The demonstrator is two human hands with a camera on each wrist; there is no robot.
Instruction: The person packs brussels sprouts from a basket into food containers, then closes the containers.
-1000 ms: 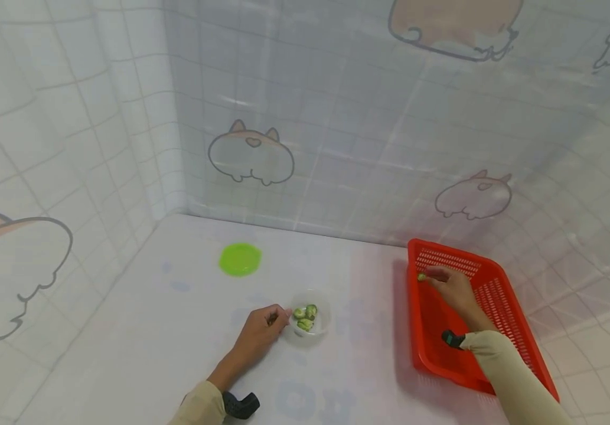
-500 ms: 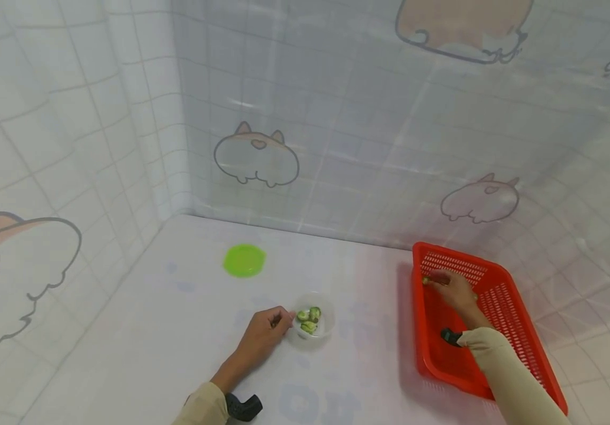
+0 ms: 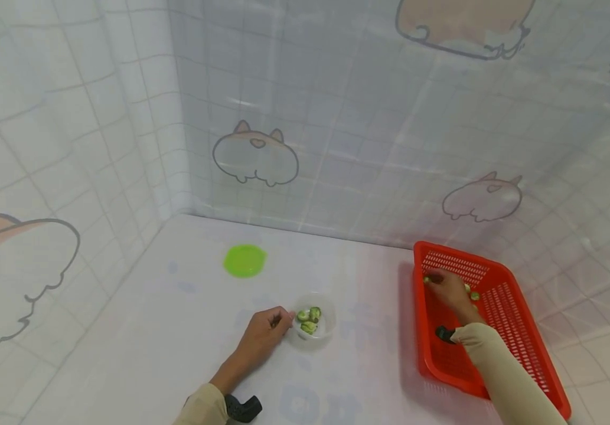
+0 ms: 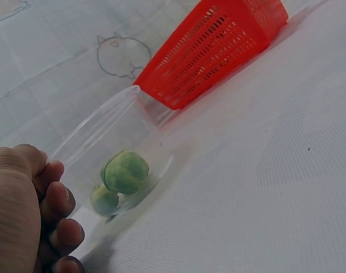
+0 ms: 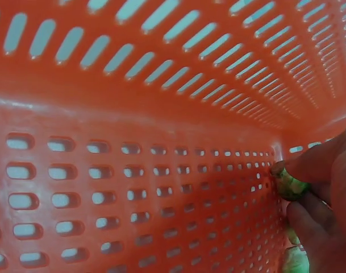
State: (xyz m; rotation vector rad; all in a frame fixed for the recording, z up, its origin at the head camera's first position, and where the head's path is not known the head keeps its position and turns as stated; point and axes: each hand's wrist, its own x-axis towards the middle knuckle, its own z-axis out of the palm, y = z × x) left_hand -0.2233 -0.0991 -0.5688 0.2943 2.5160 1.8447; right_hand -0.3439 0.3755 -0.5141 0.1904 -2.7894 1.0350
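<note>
My left hand (image 3: 263, 336) pinches the near-left rim of a clear plastic bowl (image 3: 327, 307) on the white surface. Several Brussels sprouts (image 4: 125, 172) lie inside the bowl, some cut open. Over at the right, my right hand (image 3: 450, 294) reaches down into a red slotted plastic basket (image 3: 427, 348). Between its thumb and fingers it grips a Brussels sprout (image 5: 290, 183), close to the basket's wall. More Brussels sprouts (image 3: 475, 296) show beside that hand, and another pale green one (image 5: 295, 260) sits below the fingers in the right wrist view. The hand hides part of the basket floor.
A bright green round lid (image 3: 244, 261) lies flat behind and left of the bowl. Grid-patterned sheeting (image 3: 336, 147) with cartoon animals rises behind and at both sides. White surface (image 3: 374, 313) stretches between bowl and basket.
My right hand has shifted slightly within the basket, and more sprouts beside it have come into sight. The left hand stays on the bowl's rim. The whole head view has swung slightly.
</note>
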